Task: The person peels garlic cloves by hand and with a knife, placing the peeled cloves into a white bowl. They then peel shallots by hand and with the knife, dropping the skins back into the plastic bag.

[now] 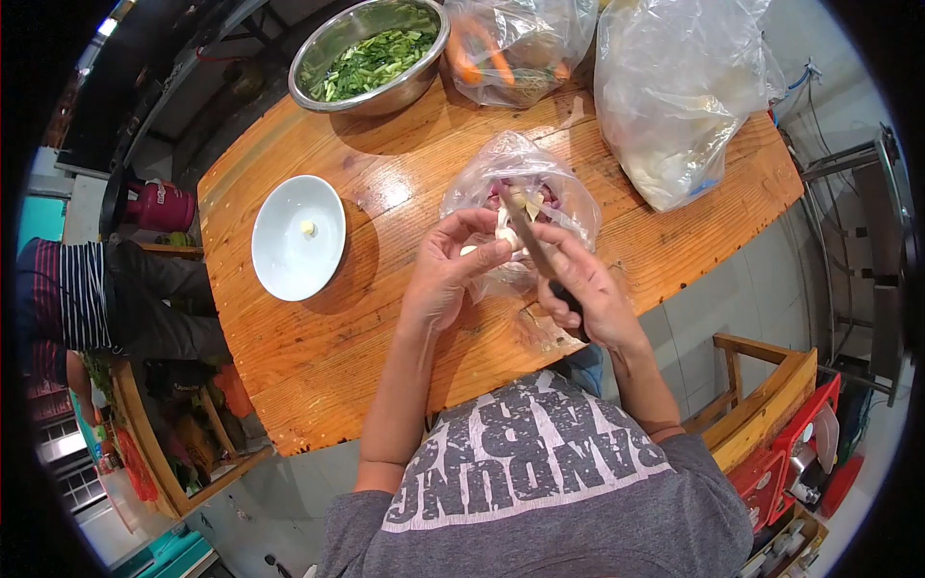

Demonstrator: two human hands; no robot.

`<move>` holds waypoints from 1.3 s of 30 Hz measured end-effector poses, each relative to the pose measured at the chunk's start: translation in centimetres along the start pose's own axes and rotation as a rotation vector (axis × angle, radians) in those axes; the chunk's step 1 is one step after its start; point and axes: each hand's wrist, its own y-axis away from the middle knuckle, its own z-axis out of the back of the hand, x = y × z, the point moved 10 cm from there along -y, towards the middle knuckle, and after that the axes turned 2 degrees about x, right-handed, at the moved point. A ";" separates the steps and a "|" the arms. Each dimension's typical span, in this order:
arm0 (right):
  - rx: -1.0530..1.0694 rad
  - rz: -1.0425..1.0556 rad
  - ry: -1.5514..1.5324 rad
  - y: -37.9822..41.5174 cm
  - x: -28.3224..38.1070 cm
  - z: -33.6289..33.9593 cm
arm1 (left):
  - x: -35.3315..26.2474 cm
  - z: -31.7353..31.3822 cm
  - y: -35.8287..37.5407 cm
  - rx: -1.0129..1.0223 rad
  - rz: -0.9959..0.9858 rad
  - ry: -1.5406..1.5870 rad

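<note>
In the head view, my left hand (456, 258) pinches a pale garlic clove (509, 235) between thumb and fingertips. Another whitish piece (468, 250) shows against its fingers. My right hand (590, 287) is wrapped round the black handle of a knife (528, 227), whose blade points up and away, right beside the clove. Below both hands lies an open clear plastic bag (570, 191) with purplish and pale bulbs and skins inside, partly hidden by the blade and fingers. To the left stands a white bowl (277, 260) holding one small peeled clove (307, 228).
A metal basin (301, 94) of chopped greens (381, 64) stands at the table's far edge. Beside it are a clear bag with carrots (482, 53) and a large plastic bag (665, 106). At far left a person (87, 294) stands near wooden shelving (154, 433).
</note>
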 end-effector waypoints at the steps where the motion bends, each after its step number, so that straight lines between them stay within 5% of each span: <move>1: -0.014 0.005 -0.005 0.0 -0.2 -0.1 | 0.0 0.1 0.1 -0.010 -0.016 0.005; 10: -0.014 -0.019 -0.089 -0.3 -1.6 0.3 | -1.0 0.0 0.2 0.004 -0.144 -0.173; 39: 0.004 -0.121 -0.222 -0.1 -3.0 1.2 | -1.7 -0.1 0.5 0.115 -0.043 -0.218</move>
